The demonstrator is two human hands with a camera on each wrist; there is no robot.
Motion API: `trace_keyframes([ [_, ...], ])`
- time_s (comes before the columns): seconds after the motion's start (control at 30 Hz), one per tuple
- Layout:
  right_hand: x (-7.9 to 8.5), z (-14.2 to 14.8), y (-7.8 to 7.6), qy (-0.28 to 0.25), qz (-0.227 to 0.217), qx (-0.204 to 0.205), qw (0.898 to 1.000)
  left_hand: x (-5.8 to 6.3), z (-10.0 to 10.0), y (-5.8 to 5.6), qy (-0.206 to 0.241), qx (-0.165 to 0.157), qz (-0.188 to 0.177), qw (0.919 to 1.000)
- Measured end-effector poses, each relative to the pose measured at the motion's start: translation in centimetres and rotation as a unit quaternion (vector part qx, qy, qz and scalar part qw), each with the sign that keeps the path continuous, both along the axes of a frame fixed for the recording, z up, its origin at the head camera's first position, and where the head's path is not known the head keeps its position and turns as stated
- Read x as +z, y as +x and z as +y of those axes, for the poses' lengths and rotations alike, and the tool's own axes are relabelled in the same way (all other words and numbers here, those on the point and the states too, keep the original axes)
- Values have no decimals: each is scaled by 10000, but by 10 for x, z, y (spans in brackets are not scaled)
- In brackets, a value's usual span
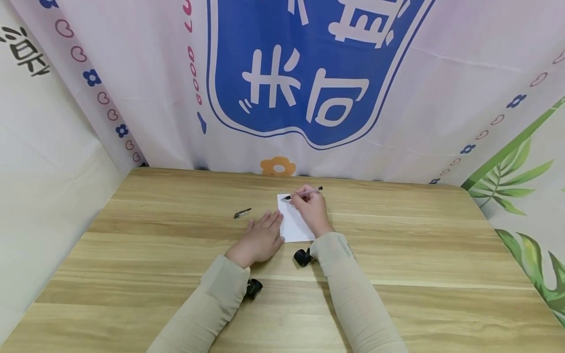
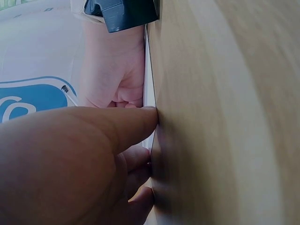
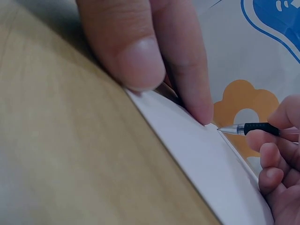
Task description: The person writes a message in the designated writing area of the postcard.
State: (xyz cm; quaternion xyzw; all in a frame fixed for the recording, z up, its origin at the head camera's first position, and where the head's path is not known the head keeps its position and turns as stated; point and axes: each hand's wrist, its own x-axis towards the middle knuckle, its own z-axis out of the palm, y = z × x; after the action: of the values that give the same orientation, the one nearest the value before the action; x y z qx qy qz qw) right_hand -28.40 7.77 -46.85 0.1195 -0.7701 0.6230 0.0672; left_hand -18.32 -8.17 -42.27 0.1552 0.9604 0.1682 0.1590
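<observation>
A small white sheet of paper [image 1: 295, 226] lies on the wooden table. My right hand [image 1: 312, 211] pinches a pen [image 1: 304, 193] with a clear barrel and black grip between thumb and fingers. The pen's metal tip points at the paper's upper left part; in the right wrist view the pen [image 3: 258, 128] stands close over the far edge. My left hand [image 1: 260, 240] rests on the table, thumb and fingertips on the paper's left edge. Its thumb [image 2: 136, 119] lies straight along that edge in the left wrist view. Left of the paper lies a pen cap [image 1: 242, 213] with a clip.
The wooden table [image 1: 154, 235] reaches back to a printed cloth [image 1: 167, 117] hanging behind it. Black wrist cameras [image 1: 302, 257] sit below both cuffs, near the tabletop. White fabric [image 1: 53, 171] hangs at the left, and a leaf-patterned cloth [image 1: 529, 201] at the right.
</observation>
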Motion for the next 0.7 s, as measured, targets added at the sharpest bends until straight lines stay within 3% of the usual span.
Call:
trace_keyframes([
  [0.7, -1, 1, -1, 61, -73, -30, 10000, -1, 0, 0, 37, 34, -103, 9999],
])
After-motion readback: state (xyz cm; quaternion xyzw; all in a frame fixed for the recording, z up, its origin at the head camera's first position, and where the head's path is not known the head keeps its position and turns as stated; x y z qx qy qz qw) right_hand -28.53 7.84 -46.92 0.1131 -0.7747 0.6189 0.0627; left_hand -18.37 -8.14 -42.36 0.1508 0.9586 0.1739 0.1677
